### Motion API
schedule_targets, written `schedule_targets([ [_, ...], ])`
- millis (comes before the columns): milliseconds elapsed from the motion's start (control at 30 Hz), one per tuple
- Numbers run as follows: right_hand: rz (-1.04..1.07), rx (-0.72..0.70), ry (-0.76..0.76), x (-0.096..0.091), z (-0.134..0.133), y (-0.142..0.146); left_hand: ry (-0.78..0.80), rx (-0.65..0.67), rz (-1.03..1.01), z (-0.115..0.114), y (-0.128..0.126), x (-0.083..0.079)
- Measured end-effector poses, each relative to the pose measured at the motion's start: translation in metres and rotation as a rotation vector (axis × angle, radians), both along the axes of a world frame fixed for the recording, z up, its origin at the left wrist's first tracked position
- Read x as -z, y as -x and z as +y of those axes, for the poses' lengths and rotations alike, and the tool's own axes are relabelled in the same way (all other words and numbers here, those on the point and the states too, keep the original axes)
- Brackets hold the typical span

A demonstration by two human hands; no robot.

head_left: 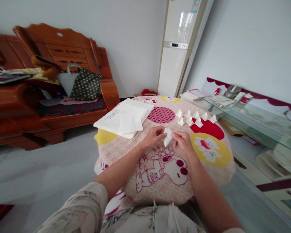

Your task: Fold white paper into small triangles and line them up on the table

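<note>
Pinching a small folded white paper piece (167,136) between both hands over the middle of the cartoon tablecloth (160,171), left hand (153,136) gripping its left edge, right hand (183,140) clamped on the right edge. Finished folded paper shapes (195,118) sit in a loose cluster at about 1 o'clock from my hands, the stack of white sheets (124,119) at about 11. Biggest risk I reckon: paper this small can slip between my fingertips and the crease goes crooked, or my right forearm sweeps out and knocks that cluster toward the table edge
</note>
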State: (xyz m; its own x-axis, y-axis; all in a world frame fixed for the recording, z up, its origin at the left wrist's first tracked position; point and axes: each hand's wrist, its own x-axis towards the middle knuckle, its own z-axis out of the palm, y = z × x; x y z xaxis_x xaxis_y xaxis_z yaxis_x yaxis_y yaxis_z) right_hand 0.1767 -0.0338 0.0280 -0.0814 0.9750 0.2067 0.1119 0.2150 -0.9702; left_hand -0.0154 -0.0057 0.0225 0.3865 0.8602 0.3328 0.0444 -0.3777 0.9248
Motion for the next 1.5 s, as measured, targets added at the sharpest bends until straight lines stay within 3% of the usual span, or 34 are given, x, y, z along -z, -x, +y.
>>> schedule_targets([
  [300, 0.087, 0.006, 0.024, -0.004, -0.001, 0.003, -0.258, -0.115, 0.232, -0.01, -0.005, -0.007],
  [533, 0.058, 0.006, 0.008, -0.005, -0.002, 0.002, -0.207, -0.131, 0.204, -0.011, -0.008, -0.003],
  [800, -0.015, 0.027, -0.035, -0.002, 0.0, 0.002, -0.249, -0.149, 0.239, -0.013, -0.011, -0.006],
  [1100, -0.088, 0.174, -0.061, -0.006, -0.003, 0.014, -0.319, -0.214, 0.3, -0.017, -0.011, -0.005],
  [1300, -0.12, 0.153, -0.106, -0.004, -0.001, 0.013, -0.361, -0.185, 0.37, -0.019, -0.01, -0.005],
  [1500, -0.116, 0.124, -0.136, -0.003, 0.001, 0.012, -0.287, -0.141, 0.213, -0.018, -0.008, -0.008],
])
